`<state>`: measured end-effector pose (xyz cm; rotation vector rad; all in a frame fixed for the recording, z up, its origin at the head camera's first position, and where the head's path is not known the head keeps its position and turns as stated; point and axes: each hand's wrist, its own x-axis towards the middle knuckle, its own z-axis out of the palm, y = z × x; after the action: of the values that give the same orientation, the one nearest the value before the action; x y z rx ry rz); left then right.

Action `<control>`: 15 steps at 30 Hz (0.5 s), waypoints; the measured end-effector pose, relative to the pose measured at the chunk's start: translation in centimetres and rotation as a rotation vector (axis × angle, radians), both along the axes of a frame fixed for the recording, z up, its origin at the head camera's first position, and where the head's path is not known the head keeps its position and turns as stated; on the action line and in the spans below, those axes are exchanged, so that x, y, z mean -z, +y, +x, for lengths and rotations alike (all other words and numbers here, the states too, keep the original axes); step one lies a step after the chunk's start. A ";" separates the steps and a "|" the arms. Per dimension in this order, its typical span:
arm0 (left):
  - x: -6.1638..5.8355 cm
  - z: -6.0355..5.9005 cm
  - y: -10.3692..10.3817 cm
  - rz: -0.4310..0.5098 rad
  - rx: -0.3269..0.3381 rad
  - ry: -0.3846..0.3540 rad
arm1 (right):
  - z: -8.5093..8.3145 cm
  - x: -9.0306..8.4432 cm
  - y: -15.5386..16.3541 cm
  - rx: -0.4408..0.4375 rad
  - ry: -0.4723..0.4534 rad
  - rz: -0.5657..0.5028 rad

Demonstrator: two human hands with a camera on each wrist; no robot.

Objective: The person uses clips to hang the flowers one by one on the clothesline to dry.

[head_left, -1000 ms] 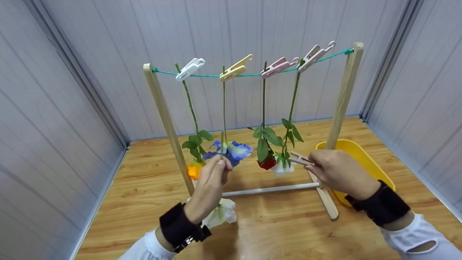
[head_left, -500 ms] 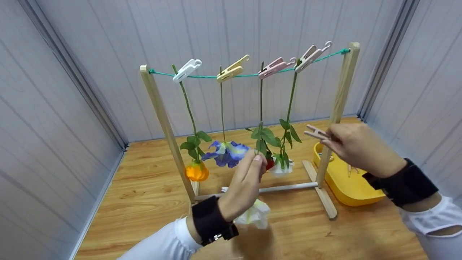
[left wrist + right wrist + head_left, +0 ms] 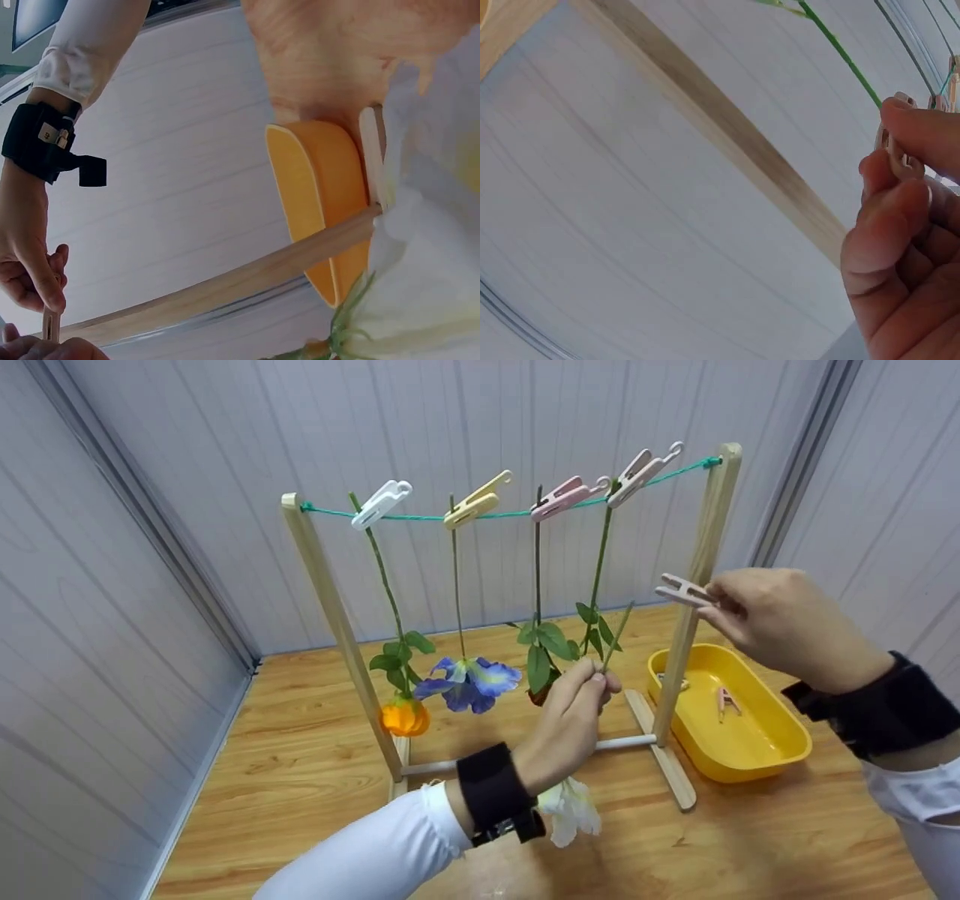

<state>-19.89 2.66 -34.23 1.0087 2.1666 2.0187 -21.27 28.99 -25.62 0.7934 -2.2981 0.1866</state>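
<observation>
My left hand (image 3: 564,720) pinches the green stem (image 3: 619,634) of a white artificial flower, whose bloom (image 3: 571,810) hangs head-down below the hand. Its petals fill the right of the left wrist view. With thumb and fingers, my right hand (image 3: 787,626) grips a pale pink clothespin (image 3: 681,590) beside the right post. Along a green cord (image 3: 324,510), white (image 3: 381,504), yellow (image 3: 476,502), pink (image 3: 561,499) and pale pink (image 3: 641,480) clothespins hold flowers upside down: orange (image 3: 405,716), blue (image 3: 469,684), a mostly hidden red one (image 3: 538,695), and one whose bloom is behind my left hand.
Two wooden posts, left (image 3: 326,585) and right (image 3: 712,525), carry the cord, with a white crossbar (image 3: 626,742) low between them. Behind the right post's foot stands a yellow basin (image 3: 787,750) with a few clothespins (image 3: 725,703) inside. Pale panel walls enclose the table.
My left hand has moved rightward along the rack with the white flower, from near the blue flower to the right side. My right hand has risen and moved right with its clothespin, uncovering the basin.
</observation>
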 end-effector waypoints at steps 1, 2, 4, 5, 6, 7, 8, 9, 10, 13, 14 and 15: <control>-0.1 -0.1 0.3 0.008 0.001 -0.005 | 0.0 -0.2 0.1 0.004 0.003 -0.005; -0.3 -0.1 0.6 0.013 0.007 -0.014 | 0.0 -0.5 0.3 0.013 0.000 -0.012; -0.5 -0.2 1.2 0.021 0.014 -0.026 | 0.1 -1.0 0.5 0.032 -0.011 -0.029; -0.6 -0.2 1.5 0.034 0.019 -0.040 | 0.1 -1.3 0.5 0.037 -0.011 -0.035; -0.8 -0.2 1.8 0.049 0.026 -0.056 | 0.2 -1.6 0.6 0.042 -0.012 -0.043; -1.0 -0.3 2.1 0.062 0.030 -0.072 | 0.2 -1.8 0.7 0.047 -0.011 -0.049; -1.2 -0.3 2.4 0.071 0.031 -0.087 | 0.3 -2.1 0.7 0.049 -0.007 -0.056; -1.4 -0.4 2.7 0.082 0.032 -0.102 | 0.3 -2.4 0.8 0.048 -0.002 -0.061; -1.6 -0.5 3.1 0.093 0.033 -0.114 | 0.3 -2.7 0.8 0.046 0.003 -0.068; -2.5 -0.8 4.0 0.117 0.027 -0.147 | 0.3 -3.5 0.9 0.042 0.004 -0.092; -2.8 -0.9 4.3 0.124 0.025 -0.155 | 0.3 -3.7 1.0 0.032 0.005 -0.101; -3.1 -0.9 4.7 0.133 0.022 -0.167 | 0.3 -3.9 1.1 0.023 0.004 -0.112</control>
<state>-20.81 7.31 -31.11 0.8370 1.9546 2.1758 -21.00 30.05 -21.72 0.7100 -2.2705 0.3006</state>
